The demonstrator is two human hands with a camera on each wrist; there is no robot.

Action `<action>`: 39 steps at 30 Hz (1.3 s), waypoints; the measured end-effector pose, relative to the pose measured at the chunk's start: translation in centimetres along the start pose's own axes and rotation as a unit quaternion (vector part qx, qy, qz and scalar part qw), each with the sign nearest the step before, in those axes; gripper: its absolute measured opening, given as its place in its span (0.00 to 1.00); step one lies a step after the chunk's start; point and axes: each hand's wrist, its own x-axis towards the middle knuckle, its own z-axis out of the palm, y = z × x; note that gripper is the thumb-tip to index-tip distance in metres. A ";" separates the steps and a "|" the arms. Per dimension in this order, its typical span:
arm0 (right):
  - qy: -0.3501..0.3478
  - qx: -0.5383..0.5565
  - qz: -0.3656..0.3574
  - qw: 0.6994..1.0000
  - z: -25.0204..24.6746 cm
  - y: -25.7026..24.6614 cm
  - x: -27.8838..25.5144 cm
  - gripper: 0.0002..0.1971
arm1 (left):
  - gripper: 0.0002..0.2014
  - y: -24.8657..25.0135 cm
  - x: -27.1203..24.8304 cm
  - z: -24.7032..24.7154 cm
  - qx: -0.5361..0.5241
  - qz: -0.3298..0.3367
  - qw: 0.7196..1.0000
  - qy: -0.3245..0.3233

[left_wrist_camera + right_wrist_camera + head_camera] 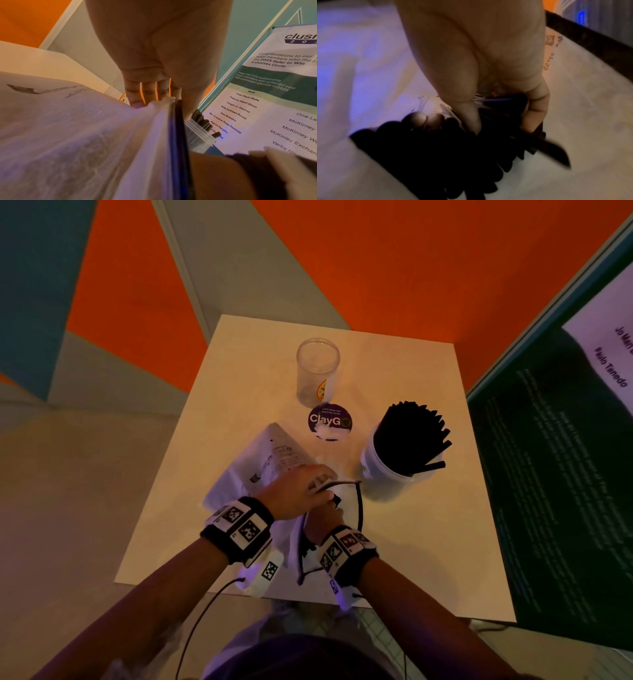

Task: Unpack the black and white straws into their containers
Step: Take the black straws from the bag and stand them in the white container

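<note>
A white bag (270, 463) with a black-trimmed mouth lies on the table. My left hand (318, 484) pinches the rim of the bag (68, 135) and holds the mouth up and apart. My right hand (325, 513) reaches into the bag, its fingers hidden in the head view. In the right wrist view that hand (498, 117) grips a bundle of black straws (453, 148) inside the bag. A white tub (387, 470) to the right holds several black straws (411, 436). A clear, empty cylinder (318, 371) stands at the back. No white straws are visible.
The small cream table (428, 542) sits in a corner of orange walls. A round purple ClayGo sticker (329, 421) lies between cylinder and bag. A large poster board (555, 474) leans close along the table's right side. Wrist cables hang off the near edge.
</note>
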 end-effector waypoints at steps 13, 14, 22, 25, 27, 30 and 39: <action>-0.034 0.024 -0.093 0.995 -2.4 2.7 -0.6 0.20 | 0.18 -0.4 0.6 0.2 0.019 -0.001 1.000 -0.006; -0.030 0.038 -0.097 0.994 -2.9 3.3 -1.2 0.20 | 0.18 -0.5 0.8 0.2 0.025 0.000 1.000 -0.009; -0.051 -0.027 -0.138 0.989 -10.2 9.9 -8.1 0.15 | 0.31 0.2 2.4 2.2 0.193 0.092 0.977 -0.007; -0.037 -0.072 -0.139 0.987 -13.7 12.3 -10.8 0.14 | 0.36 2.4 3.9 3.4 0.200 0.115 0.973 -0.029; -0.023 -0.088 -0.143 0.986 -15.7 13.2 -12.3 0.15 | 0.34 4.0 5.0 4.3 0.172 0.120 0.978 -0.021; 0.001 -0.090 -0.170 0.981 -18.3 14.3 -13.9 0.18 | 0.24 5.8 6.6 5.2 0.093 0.082 0.992 -0.029; 0.271 0.342 -0.230 0.870 -21.5 16.6 -15.7 0.20 | 0.08 7.1 9.4 5.3 -0.053 0.050 0.994 0.087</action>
